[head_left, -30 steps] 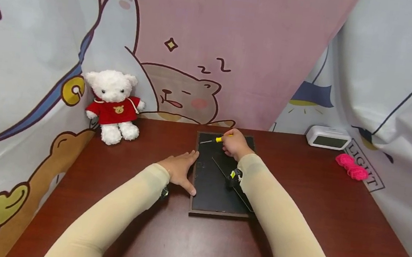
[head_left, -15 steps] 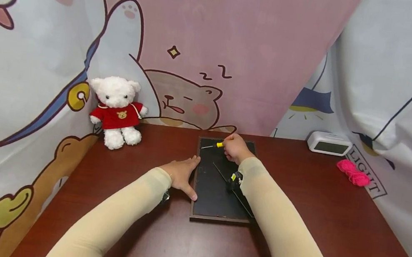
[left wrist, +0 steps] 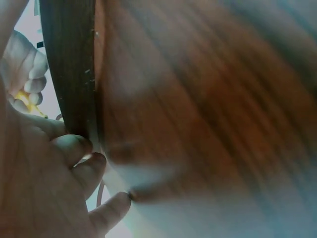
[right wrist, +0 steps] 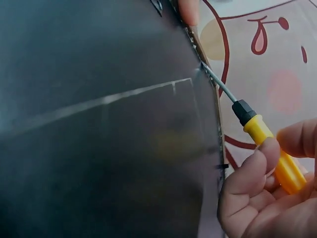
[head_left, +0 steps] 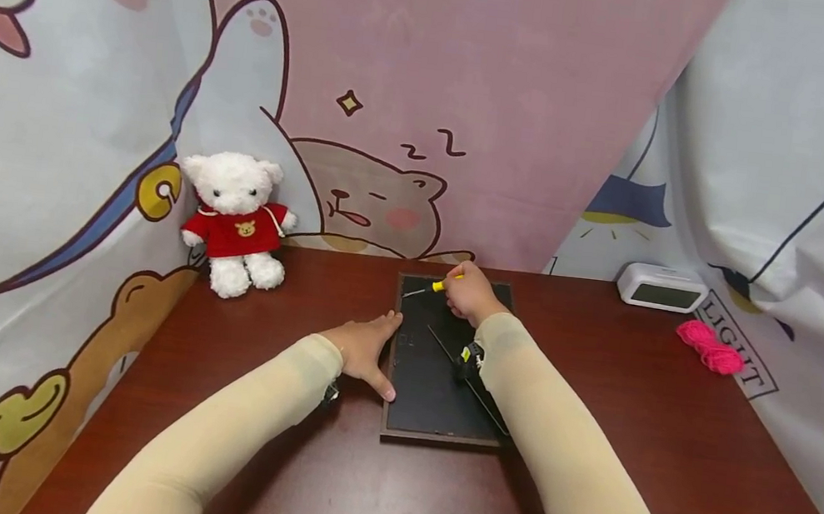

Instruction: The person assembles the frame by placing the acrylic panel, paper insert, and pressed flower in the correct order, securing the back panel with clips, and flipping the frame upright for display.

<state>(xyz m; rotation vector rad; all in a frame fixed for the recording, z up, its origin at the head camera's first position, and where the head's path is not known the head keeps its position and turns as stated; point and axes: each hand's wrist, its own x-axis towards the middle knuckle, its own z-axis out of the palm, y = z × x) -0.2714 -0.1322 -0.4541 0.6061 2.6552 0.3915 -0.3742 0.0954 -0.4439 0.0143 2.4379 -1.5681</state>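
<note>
A picture frame (head_left: 434,402) lies face down on the table, its black back up and a thin support leg (head_left: 443,350) slanting across it. My right hand (head_left: 473,294) holds a small screwdriver (head_left: 438,287) with a yellow handle between thumb and fingers. In the right wrist view the screwdriver's metal tip (right wrist: 203,65) is right at the inner edge of the frame's border, at the far left corner in the head view. My left hand (head_left: 364,351) rests along the frame's left side, thumb and fingers spread and fingertips at the border; the left wrist view shows its fingers (left wrist: 91,171) close beside the frame's side.
A white teddy bear (head_left: 238,226) in a red top sits at the back left. At the back right stand a white digital clock (head_left: 662,287) and a bundle of pink yarn (head_left: 710,347). Printed cloth (head_left: 515,134) hangs behind the table (head_left: 387,497).
The head view has tilted up slightly, so everything sits a little lower in it. The right hand has turned slightly on the screwdriver, whose tip stays at the same corner. The left hand holds its place.
</note>
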